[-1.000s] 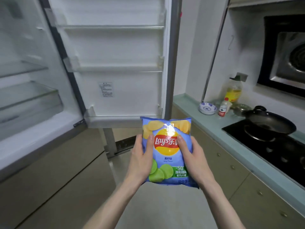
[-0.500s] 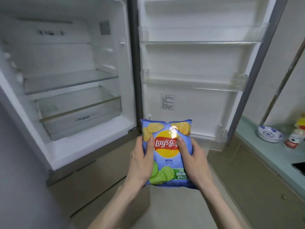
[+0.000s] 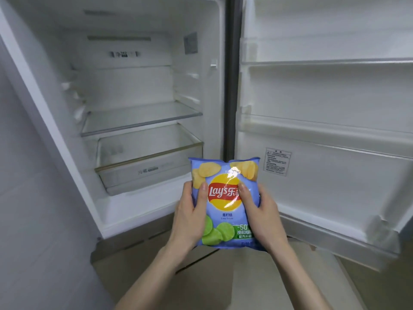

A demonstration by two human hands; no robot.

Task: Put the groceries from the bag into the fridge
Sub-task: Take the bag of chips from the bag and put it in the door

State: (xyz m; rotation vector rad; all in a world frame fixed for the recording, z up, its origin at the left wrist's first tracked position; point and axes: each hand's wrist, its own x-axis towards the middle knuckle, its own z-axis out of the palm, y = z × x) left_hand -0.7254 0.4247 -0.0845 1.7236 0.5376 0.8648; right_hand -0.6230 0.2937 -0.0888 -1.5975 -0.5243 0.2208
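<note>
A light blue bag of Lay's chips [image 3: 224, 211] with yellow and green chip pictures is held upright in front of me. My left hand [image 3: 190, 217] grips its left edge and my right hand [image 3: 262, 217] grips its right edge, thumbs on the front. The bag is just in front of the open fridge [image 3: 67, 113], level with its floor. The fridge interior is white and bare, with a glass shelf [image 3: 140, 118] and a clear drawer [image 3: 147, 162] below it. No grocery bag is in view.
The fridge door [image 3: 324, 175] stands open to the right, with bare door shelves and a label. Below the compartment are the closed beige lower fronts of the fridge [image 3: 138, 249]. A grey wall runs along the left.
My view has swung left from the kitchen counter and stove to face the fridge interior. Both hands keep the same grip on the chips bag, now nearer the compartment.
</note>
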